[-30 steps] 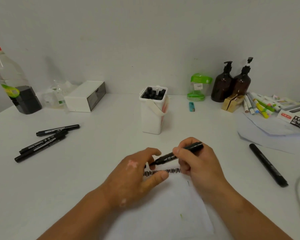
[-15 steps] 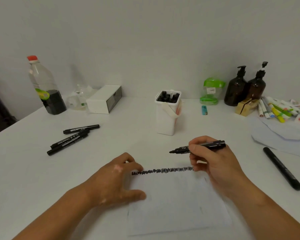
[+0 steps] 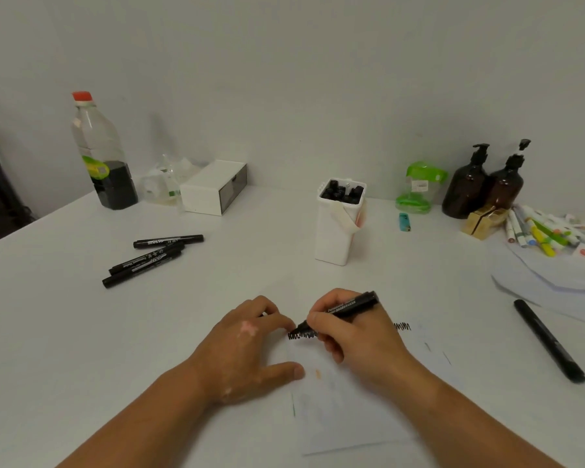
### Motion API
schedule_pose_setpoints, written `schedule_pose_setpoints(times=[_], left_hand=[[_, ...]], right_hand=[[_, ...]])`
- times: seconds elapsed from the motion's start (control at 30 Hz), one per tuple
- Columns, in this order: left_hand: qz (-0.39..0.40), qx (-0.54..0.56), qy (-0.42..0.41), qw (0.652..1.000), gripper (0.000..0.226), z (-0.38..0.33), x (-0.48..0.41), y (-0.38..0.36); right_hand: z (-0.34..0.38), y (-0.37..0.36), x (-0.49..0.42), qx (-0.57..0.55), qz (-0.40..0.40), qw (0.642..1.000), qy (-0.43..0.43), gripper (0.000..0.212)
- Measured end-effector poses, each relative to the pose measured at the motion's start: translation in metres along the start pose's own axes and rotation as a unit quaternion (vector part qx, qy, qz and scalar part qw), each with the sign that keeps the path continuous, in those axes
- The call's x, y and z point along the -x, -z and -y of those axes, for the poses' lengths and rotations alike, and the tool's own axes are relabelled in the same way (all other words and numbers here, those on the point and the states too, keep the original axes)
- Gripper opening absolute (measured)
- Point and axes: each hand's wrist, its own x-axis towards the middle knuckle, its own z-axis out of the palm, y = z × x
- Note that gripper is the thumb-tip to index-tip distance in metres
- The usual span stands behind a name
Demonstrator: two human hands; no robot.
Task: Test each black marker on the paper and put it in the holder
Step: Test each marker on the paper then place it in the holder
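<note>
One marker (image 3: 348,307) tip-down in right hand (image 3: 355,346), left hand (image 3: 247,352) on paper (image 3: 352,417)

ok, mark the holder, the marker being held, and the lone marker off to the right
holder (image 3: 331,236): head view, on its white front wall.
held marker (image 3: 352,303): head view, on the printed barrel.
lone marker (image 3: 549,341): head view, on the middle of its barrel.

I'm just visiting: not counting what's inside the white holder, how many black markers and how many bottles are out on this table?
Black plastic markers lying loose: 4
Black marker in use, gripped by the right hand: 1
Brown pump bottles: 2
Clear plastic bottle with red cap: 1
Total: 8
</note>
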Motion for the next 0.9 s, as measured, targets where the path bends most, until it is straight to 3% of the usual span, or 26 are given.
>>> schedule_pose_setpoints(times=[0.13, 0.3, 0.9], left_hand=[[-0.003, 0.002, 0.002, 1.000, 0.063, 0.001, -0.001, -0.001], [-0.006, 0.002, 0.003, 1.000, 0.064, 0.001, -0.001, -0.002], [0.001, 0.011, 0.013, 1.000, 0.066, 0.002, -0.001, -0.002]], right_hand=[[-0.016, -0.005, 0.001, 0.083, -0.045, 0.995, 0.014, 0.007], [-0.017, -0.007, 0.001, 0.122, -0.037, 0.991, 0.028, 0.009], [-0.020, -0.007, -0.003, 0.146, -0.044, 0.988, 0.023, 0.004]])
